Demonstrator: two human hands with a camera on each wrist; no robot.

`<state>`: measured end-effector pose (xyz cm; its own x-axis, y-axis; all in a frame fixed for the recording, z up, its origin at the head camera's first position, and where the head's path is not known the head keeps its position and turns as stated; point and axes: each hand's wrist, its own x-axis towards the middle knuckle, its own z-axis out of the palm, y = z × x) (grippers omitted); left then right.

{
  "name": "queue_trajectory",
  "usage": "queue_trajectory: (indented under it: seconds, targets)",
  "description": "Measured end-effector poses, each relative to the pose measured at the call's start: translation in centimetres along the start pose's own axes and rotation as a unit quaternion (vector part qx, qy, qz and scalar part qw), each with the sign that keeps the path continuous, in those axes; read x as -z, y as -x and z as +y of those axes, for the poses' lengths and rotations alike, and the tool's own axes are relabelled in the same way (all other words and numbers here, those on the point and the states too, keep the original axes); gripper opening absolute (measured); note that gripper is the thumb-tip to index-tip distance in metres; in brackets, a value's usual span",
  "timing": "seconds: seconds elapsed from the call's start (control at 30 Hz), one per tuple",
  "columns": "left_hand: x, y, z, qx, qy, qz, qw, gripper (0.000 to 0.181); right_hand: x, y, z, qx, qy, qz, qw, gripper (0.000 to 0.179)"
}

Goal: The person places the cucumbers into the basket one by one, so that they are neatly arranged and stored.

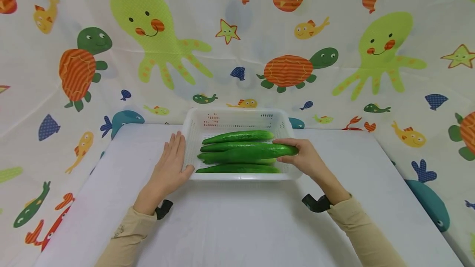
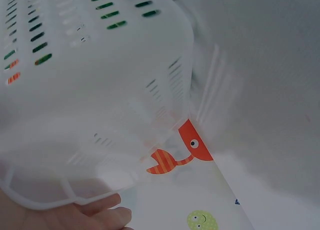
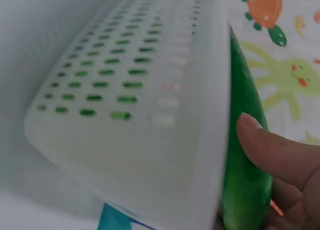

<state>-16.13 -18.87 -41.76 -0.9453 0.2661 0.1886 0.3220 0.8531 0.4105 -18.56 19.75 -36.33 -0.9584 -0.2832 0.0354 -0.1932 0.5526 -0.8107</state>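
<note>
- The head view looks forward and down from above the near edge of the pale grey table (image 1: 237,226), far enough back to take in both forearms, the whole white slotted plastic basket (image 1: 193,127) at its 12 o'clock, and the sea-creature printed curtain (image 1: 156,44) behind.
- The left wrist view sits very close to the same basket (image 2: 100,90), facing along its outer slotted wall, which fills the frame from 9 to 12 o'clock; fingertips show at 7 o'clock.
- The right wrist view is equally close, facing the basket's (image 3: 140,120) opposite wall, with a long green cucumber (image 3: 245,140) at 4 o'clock.
- All three views share the basket; the curtain appears in each.
</note>
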Motion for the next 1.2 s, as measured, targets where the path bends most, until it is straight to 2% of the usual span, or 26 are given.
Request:
queue_trajectory:
  seconds: [0.17,0.3,0.67,0.9,1.07,1.2]
  targets:
    - [0.0,0.0,0.1,-0.002,-0.001,0.000,1.0000,0.084,-1.4,0.1,0.3,-0.003,0.038,-0.043,0.9983,0.047]
    - [0.0,0.0,0.1,-0.003,-0.001,0.000,1.0000,0.084,-1.8,0.1,0.2,-0.008,0.062,-0.060,0.9962,0.045]
    - [0.0,0.0,-0.1,0.000,-0.009,-0.005,0.9999,0.084,-2.8,-0.5,0.4,0.018,0.114,-0.022,0.9931,0.045]
    - [-0.1,0.0,-0.2,0.001,-0.012,-0.002,0.9999,0.084,-2.8,-0.4,-0.1,-0.003,0.103,-0.069,0.9923,0.043]
    - [-0.2,-0.1,-0.2,0.001,-0.013,0.001,0.9999,0.084,-2.8,-0.5,-0.3,-0.008,0.104,-0.088,0.9907,0.042]
    - [-0.1,-0.1,-0.1,-0.001,-0.010,0.001,0.9999,0.084,-2.9,-0.6,0.1,0.003,0.071,-0.111,0.9913,0.038]
